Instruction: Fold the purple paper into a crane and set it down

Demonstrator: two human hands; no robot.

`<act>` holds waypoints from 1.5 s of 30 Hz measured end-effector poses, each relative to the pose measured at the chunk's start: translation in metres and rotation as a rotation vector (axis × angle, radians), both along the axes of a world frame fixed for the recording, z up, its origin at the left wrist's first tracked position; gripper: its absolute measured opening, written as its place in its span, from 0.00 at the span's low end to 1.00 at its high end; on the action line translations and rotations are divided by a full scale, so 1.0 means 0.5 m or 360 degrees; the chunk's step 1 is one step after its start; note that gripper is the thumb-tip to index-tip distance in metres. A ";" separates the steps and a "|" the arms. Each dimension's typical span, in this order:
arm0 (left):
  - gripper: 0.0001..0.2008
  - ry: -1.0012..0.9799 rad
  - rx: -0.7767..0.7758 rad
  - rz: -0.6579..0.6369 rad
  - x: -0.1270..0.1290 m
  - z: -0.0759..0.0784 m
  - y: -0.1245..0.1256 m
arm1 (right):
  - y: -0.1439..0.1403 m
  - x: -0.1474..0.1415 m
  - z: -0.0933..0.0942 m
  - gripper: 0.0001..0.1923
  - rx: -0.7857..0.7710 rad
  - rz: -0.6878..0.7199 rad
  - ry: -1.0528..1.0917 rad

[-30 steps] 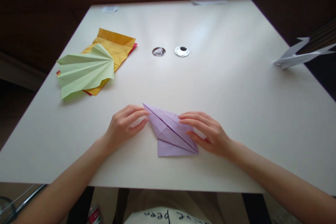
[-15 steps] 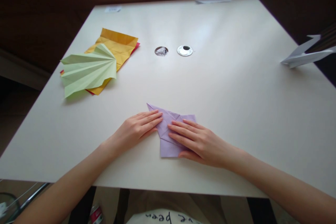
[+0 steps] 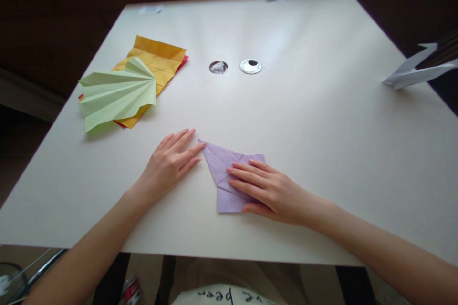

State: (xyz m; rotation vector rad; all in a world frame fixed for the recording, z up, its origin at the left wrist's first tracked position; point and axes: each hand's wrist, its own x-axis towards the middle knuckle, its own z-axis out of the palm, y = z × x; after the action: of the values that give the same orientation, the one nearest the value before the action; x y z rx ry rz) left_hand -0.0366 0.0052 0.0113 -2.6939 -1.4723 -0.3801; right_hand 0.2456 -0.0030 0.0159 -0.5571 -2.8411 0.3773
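Observation:
A folded purple paper lies flat on the white table near its front edge. My right hand rests flat on the paper's right half, fingers stretched out and pressing it down. My left hand lies open on the table just left of the paper's pointed upper corner, fingertips near the paper's edge, holding nothing.
A pleated light green paper fan lies on orange paper and a red sheet at the table's left. Two round metal-rimmed holes sit mid-table. A white folded paper shape is at the right edge. Small white papers lie at the far edge.
My right hand slid over the purple paper and flattened its raised flap. My left hand first pressed on the paper's left corner, then drew back off it to the left.

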 end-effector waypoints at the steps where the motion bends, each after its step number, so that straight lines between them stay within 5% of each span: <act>1: 0.17 -0.0007 0.0006 -0.0001 0.000 0.000 0.001 | 0.000 0.000 0.000 0.23 -0.0002 0.0000 0.0004; 27: 0.21 -0.0052 0.0064 0.0319 0.011 -0.006 0.000 | 0.000 0.001 0.001 0.23 0.0040 -0.0001 0.0058; 33: 0.19 -0.0007 -0.0026 -0.0003 0.016 0.001 -0.002 | -0.001 0.003 0.001 0.23 0.0027 0.0000 0.0060; 39: 0.20 -0.0057 0.0006 0.0320 0.008 -0.011 0.004 | -0.001 0.004 0.000 0.23 0.0033 -0.0004 0.0073; 42: 0.22 -0.0183 -0.0021 0.0198 0.007 -0.011 0.004 | -0.002 0.004 0.001 0.22 0.0036 -0.0003 0.0076; 45: 0.21 -0.0259 -0.0110 -0.0131 0.011 -0.006 0.000 | -0.003 0.004 0.003 0.22 0.0026 0.0000 0.0085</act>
State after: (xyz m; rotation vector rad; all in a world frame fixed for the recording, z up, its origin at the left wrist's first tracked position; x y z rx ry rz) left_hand -0.0310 0.0053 0.0083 -2.8456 -1.4412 -0.5762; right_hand 0.2477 -0.0043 0.0174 -0.5360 -2.7904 0.3629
